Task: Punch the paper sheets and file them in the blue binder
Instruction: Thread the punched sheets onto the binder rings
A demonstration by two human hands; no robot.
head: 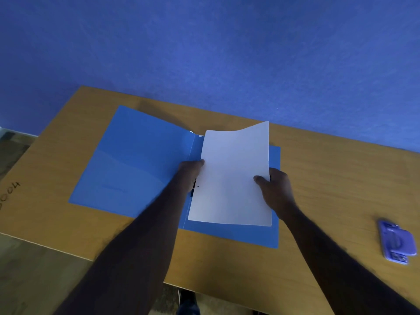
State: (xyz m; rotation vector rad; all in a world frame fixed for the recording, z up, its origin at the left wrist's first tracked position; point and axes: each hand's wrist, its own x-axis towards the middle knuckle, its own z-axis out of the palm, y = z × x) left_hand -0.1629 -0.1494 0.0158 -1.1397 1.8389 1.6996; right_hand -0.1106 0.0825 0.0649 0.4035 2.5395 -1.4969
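Observation:
The blue binder (136, 160) lies open on the wooden table (329, 178). White paper sheets (234, 173) are held over its right half, their far right corner curling up. My left hand (189, 173) grips the sheets' left edge near the binder's spine. My right hand (276, 189) grips their right edge, thumb on top. A small dark hole shows near the sheets' left edge. The binder's clip is mostly hidden behind my left hand.
A purple hole punch (396, 243) lies at the table's right side, near the front edge. A blue wall (204, 53) rises behind the table. Floor shows at the left and below the front edge.

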